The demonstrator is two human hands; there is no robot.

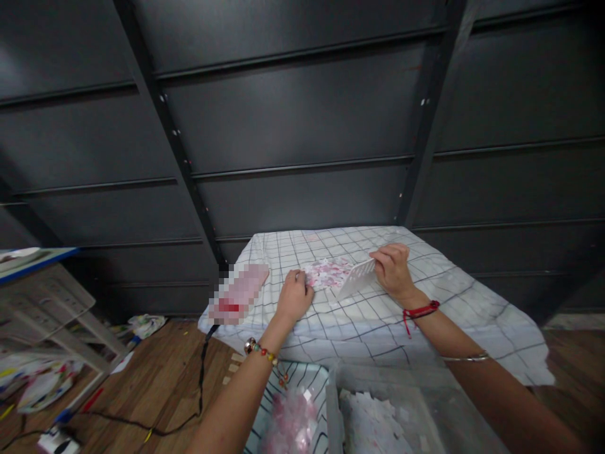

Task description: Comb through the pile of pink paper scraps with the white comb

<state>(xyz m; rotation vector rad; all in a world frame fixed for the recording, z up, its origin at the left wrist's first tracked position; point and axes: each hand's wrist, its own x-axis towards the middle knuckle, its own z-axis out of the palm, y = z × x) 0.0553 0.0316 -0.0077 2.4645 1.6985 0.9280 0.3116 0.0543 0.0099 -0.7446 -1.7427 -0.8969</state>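
Observation:
On the white checked cloth (pixel 326 243) lies a patch of small white pieces with pink and red marks (pixel 327 272). My left hand (pixel 295 295) rests at the left edge of this patch with its fingers curled down; what they hold, if anything, is hidden. Pinched by its upper right corner, a thin white slotted plate (pixel 358 279) is tilted up in my right hand (pixel 393 271). The plate's lower left edge comes down by the right side of the patch.
A pixelated pink object (pixel 241 293), probably a phone, lies left on the cloth, joined to a black cable (pixel 203 372). Nearest me are a striped tray (pixel 321 378) with pink-filled clear bags (pixel 293 419) and a clear bin (pixel 334 403) of white pieces (pixel 371 419). A dark panelled wall (pixel 297 113) stands behind.

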